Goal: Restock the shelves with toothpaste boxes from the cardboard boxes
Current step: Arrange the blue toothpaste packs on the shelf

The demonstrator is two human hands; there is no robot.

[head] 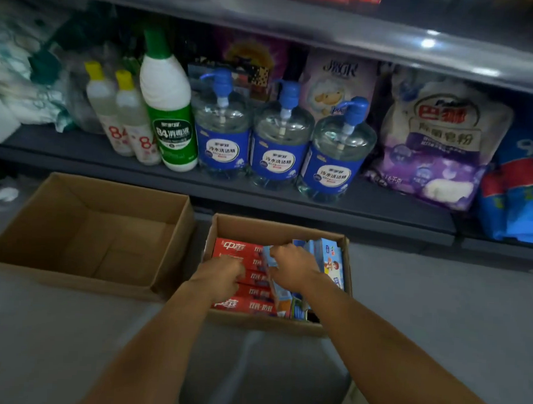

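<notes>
Two cartons on floor: left carton (87,235) looks emptied, right carton (276,230) approx. full of toothpaste boxes (241,248). My left hand (221,276) curls on red ones, right hand (289,265) fingers grip blue box (270,257); shelf (382,204) w/ detergents, none stocked there.

There were two cardboard boxes on the floor: one empty box (90,236) and one full box (276,230). In the full box lay about five red toothpaste boxes (238,248), though the hands hid some, and a few blue toothpaste boxes (328,256), too mixed up to count. Two hands were in there, the left hand (221,276) and the right hand (291,266). On the shelf (85,153) stood three big pump bottles (281,137), two small yellow-capped bottles (121,114) and one green-capped bottle (168,110)
</notes>
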